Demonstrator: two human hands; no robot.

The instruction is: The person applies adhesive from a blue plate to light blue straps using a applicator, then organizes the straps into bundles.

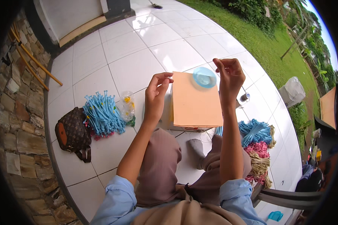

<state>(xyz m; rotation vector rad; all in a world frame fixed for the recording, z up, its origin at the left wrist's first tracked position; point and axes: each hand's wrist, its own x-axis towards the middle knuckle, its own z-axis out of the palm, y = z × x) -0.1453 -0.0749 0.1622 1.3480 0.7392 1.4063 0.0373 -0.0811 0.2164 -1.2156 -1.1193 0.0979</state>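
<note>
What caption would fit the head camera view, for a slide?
Left hand and right hand raised near a peach-topped box bearing a blue dish, with blue bundles on white tiles.

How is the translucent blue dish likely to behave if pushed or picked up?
The blue dish is probably light, since its translucent wall looks thin. It would likely slide rather than roll, as it appears to sit flat on the peach board. A push away might tip it off, because it sits near the board's far edge.
</note>
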